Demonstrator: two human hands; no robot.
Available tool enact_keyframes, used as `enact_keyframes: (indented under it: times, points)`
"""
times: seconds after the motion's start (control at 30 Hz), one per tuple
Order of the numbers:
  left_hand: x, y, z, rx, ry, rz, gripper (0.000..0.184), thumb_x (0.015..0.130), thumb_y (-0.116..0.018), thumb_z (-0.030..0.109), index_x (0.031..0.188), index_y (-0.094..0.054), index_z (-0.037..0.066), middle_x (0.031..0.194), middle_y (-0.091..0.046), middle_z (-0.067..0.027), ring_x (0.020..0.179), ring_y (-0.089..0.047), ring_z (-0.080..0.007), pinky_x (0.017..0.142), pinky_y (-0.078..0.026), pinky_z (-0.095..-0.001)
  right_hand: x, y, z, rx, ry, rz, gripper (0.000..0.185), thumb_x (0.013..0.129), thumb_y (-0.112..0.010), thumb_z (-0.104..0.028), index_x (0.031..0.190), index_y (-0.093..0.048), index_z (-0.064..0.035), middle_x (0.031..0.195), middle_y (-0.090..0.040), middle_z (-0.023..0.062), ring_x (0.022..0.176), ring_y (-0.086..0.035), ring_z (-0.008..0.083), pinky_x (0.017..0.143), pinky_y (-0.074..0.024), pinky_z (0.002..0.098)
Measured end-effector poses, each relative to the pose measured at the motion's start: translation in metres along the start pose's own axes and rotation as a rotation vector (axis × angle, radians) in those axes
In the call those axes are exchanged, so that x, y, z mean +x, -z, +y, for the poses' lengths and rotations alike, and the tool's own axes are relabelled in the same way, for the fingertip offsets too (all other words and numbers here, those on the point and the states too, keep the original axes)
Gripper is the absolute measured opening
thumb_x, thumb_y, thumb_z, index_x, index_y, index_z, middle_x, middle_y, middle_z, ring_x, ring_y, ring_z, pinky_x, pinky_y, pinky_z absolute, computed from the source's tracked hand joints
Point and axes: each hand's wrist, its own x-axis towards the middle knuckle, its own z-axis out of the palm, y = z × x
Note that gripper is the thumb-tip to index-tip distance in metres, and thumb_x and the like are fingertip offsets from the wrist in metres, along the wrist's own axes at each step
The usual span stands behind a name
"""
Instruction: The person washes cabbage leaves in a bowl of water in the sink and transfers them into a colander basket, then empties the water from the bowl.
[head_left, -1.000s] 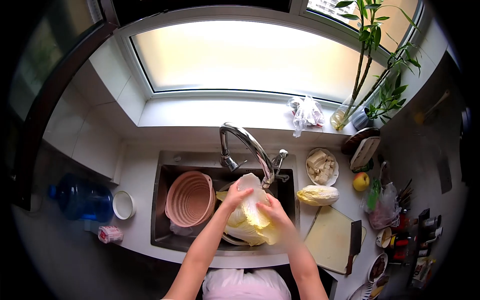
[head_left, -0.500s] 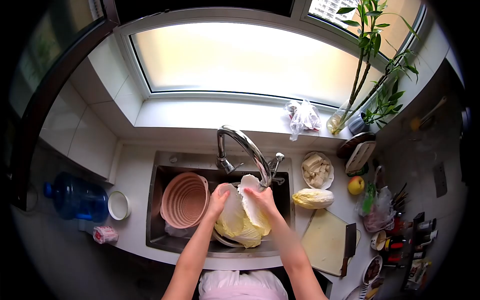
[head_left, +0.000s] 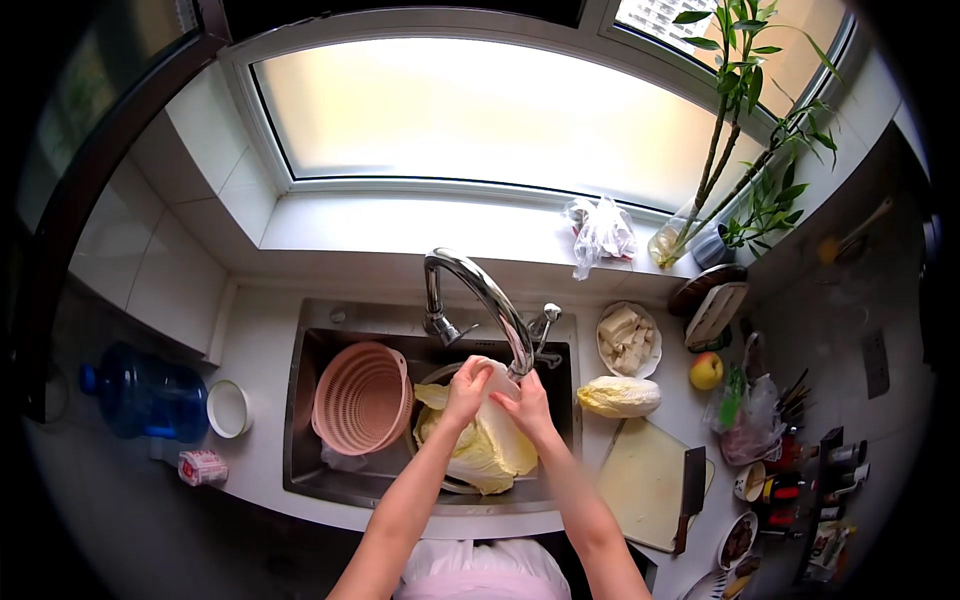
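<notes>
Both hands are together over the right part of the sink, near the end of the faucet (head_left: 487, 283). My left hand (head_left: 467, 391) is closed on the white stem end of a napa cabbage leaf (head_left: 508, 436). My right hand (head_left: 526, 406) grips the same leaf from the right, thumb across its pale stem. More yellow cabbage leaves (head_left: 476, 466) lie below in a round basin, mostly hidden under them and my forearm. Left of my hands, a pink colander (head_left: 362, 398) stands tilted in the sink.
Right of the sink are a napa cabbage (head_left: 620, 396), a plate of white chunks (head_left: 629, 340), a cutting board (head_left: 640, 480) and a cleaver (head_left: 692, 490). An apple (head_left: 706, 371) sits farther right. A blue water jug (head_left: 150, 392) and white bowl (head_left: 230, 409) are at left.
My left hand has moved right and slightly up, away from the leaf it held apart, to join my right hand at one leaf. The view has shifted slightly.
</notes>
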Motion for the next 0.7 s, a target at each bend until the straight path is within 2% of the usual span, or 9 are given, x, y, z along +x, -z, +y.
enact_keyframes:
  times: [0.07,0.1,0.13,0.2,0.23,0.3,0.4,0.6,0.7]
  points:
    - [0.005,-0.003,-0.003,-0.026,0.006,0.037,0.009,0.094,-0.053,0.011,0.098,-0.057,0.003,0.092,-0.061,0.0001,0.088,-0.055,-0.0071,0.079,-0.044,-0.0231,-0.006,0.007,-0.005,-0.403,0.265,0.396,0.061,0.074,-0.076,-0.021,0.125,-0.047,-0.0056,0.095,-0.065,0.0163,0.09,-0.063,0.0349,0.082,-0.049,0.0379]
    - [0.007,-0.003,-0.004,-0.046,0.012,0.074,0.01,0.094,-0.053,0.011,0.097,-0.057,0.003,0.092,-0.061,0.0002,0.087,-0.055,-0.0067,0.079,-0.044,-0.0225,-0.009,0.003,0.004,-0.272,0.197,0.376,0.053,0.077,-0.074,-0.022,0.123,-0.051,-0.0065,0.101,-0.065,0.0097,0.094,-0.061,0.024,0.086,-0.0468,0.032]
    - [0.011,-0.002,-0.005,-0.065,0.017,0.112,0.01,0.094,-0.053,0.012,0.097,-0.058,0.003,0.091,-0.062,0.0003,0.085,-0.055,-0.0062,0.078,-0.044,-0.0219,-0.012,0.004,0.012,-0.272,0.197,0.374,0.053,0.077,-0.074,-0.022,0.123,-0.051,-0.0065,0.101,-0.065,0.0097,0.094,-0.061,0.024,0.086,-0.0468,0.032]
    - [0.016,-0.003,0.001,-0.104,-0.001,0.103,0.013,0.094,-0.054,0.013,0.104,-0.056,0.004,0.092,-0.06,0.0005,0.081,-0.053,-0.0063,0.075,-0.044,-0.0222,-0.017,0.007,0.027,0.621,-0.309,-0.342,0.043,0.083,-0.07,-0.02,0.121,-0.055,-0.0054,0.104,-0.064,0.006,0.093,-0.059,0.0139,0.084,-0.0464,0.0286]
    - [0.015,-0.009,0.015,-0.159,0.018,0.117,0.018,0.094,-0.054,0.012,0.111,-0.054,0.006,0.094,-0.061,-0.0002,0.082,-0.054,-0.007,0.076,-0.045,-0.0226,-0.019,0.004,0.026,0.578,-0.275,-0.299,0.029,0.087,-0.065,-0.019,0.113,-0.062,-0.0041,0.1,-0.065,0.0022,0.089,-0.056,0.0076,0.079,-0.0465,0.0267]
    - [0.004,-0.016,0.049,-0.343,0.079,0.085,0.04,0.091,-0.058,0.01,0.128,-0.044,0.008,0.099,-0.062,-0.0018,0.088,-0.058,-0.0105,0.081,-0.046,-0.0252,-0.013,0.004,0.023,0.541,-0.28,-0.246,0.026,0.088,-0.064,-0.019,0.109,-0.063,-0.0025,0.095,-0.064,0.0013,0.085,-0.056,0.0074,0.076,-0.0468,0.0259]
    - [-0.001,-0.003,0.027,-0.203,0.045,0.006,0.053,0.087,-0.064,0.01,0.133,-0.038,0.007,0.105,-0.061,-0.0029,0.096,-0.059,-0.0135,0.087,-0.046,-0.0286,0.001,-0.009,0.033,0.56,-0.203,-0.144,0.024,0.092,-0.061,-0.022,0.103,-0.064,-0.0015,0.087,-0.063,-0.0006,0.078,-0.055,0.0064,0.069,-0.0469,0.0248]
    - [-0.014,0.009,0.002,-0.269,0.199,0.103,0.036,0.085,-0.067,0.012,0.117,-0.055,0.001,0.107,-0.062,-0.0044,0.097,-0.059,-0.0143,0.087,-0.046,-0.029,0.01,-0.022,0.022,0.39,-0.111,0.03,0.026,0.091,-0.061,-0.026,0.097,-0.064,-0.0004,0.078,-0.062,-0.003,0.073,-0.052,0.0047,0.064,-0.0455,0.0249]
    - [-0.026,0.016,0.005,-0.196,0.152,0.102,0.049,0.089,-0.062,0.035,0.123,-0.05,0.002,0.114,-0.059,-0.0066,0.1,-0.058,-0.0157,0.087,-0.046,-0.0322,0.01,-0.027,0.03,0.514,-0.132,-0.017,0.026,0.091,-0.061,-0.026,0.097,-0.065,-0.001,0.078,-0.062,-0.0042,0.072,-0.051,0.0046,0.063,-0.0447,0.0244]
